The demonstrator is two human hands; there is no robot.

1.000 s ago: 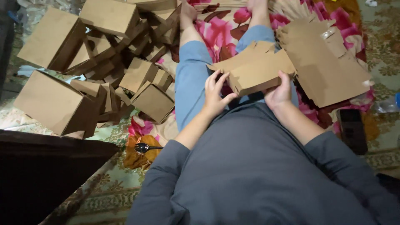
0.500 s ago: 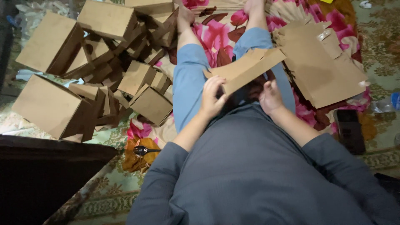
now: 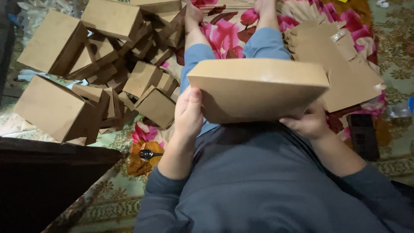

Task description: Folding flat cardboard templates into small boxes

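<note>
Overhead, both hands were closed on one brown cardboard box (image 3: 258, 88), held above the lap with a broad plain face turned up toward the camera. Left hand (image 3: 188, 113) gripped the box's left edge, thumb lying up along the near side, fingers wrapped out of sight behind the cardboard. Right hand (image 3: 308, 123) clamped the lower right corner from beneath, knuckles showing just under the edge; how its fingertips sat against the box could not be made out. Grey sleeves ran back from both wrists toward the camera. Beyond the hands, two legs in blue trousers (image 3: 265, 43) stretched away over a floral blanket (image 3: 224, 34), pink flowers on a pale ground. Left of the left hand lay a loose heap of folded boxes (image 3: 112, 69), some tipped on their sides, the nearest one just beside the left knee. Right of the right hand, a stack of flat unfolded cardboard sheets (image 3: 345, 64) rested on the blanket, close to the held box's far corner. Below and left of the left hand, a small black plastic fork (image 3: 148, 153) lay on the blanket. Near the right forearm, a dark rectangular object (image 3: 363, 136) sat on the patterned rug; its kind could not be told.
</note>
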